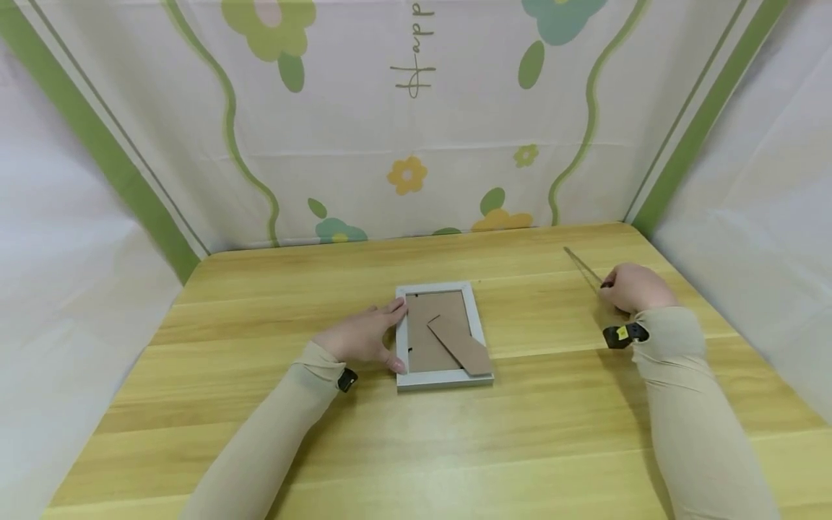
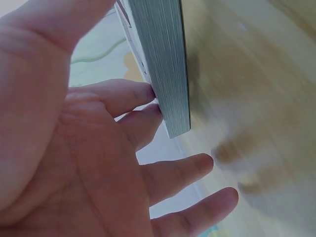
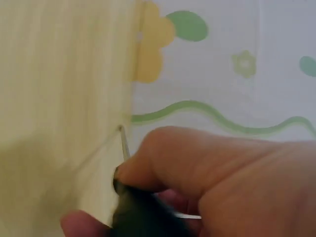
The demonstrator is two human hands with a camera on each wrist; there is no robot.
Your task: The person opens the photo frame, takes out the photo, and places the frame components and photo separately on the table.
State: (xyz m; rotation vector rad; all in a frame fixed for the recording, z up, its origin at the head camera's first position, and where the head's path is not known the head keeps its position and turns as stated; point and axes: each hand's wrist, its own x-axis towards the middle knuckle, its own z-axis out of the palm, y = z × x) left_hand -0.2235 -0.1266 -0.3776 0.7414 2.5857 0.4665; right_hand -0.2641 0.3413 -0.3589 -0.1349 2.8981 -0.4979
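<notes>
A light grey picture frame (image 1: 477, 323) lies face down mid-table in the head view, its brown backing board (image 1: 422, 347) showing. A folding stand leg (image 1: 463, 345) lies slantwise across the board, over the lower right corner. My left hand (image 1: 364, 336) rests at the left side of the frame, thumb near the lower corner. In the left wrist view two fingertips touch the frame's grey edge (image 2: 163, 64) while the other two fingers spread apart, off it. At the right, my right hand (image 1: 640, 287) grips a screwdriver (image 3: 143, 212) by its dark handle, its thin metal shaft pointing away from me.
The wooden table (image 1: 273, 289) runs back to a white floral cloth (image 1: 351, 130) hanging behind it. White cloth walls (image 1: 754, 195) stand along both sides. Small dark tabs (image 1: 410, 350) show along the frame's inner left edge.
</notes>
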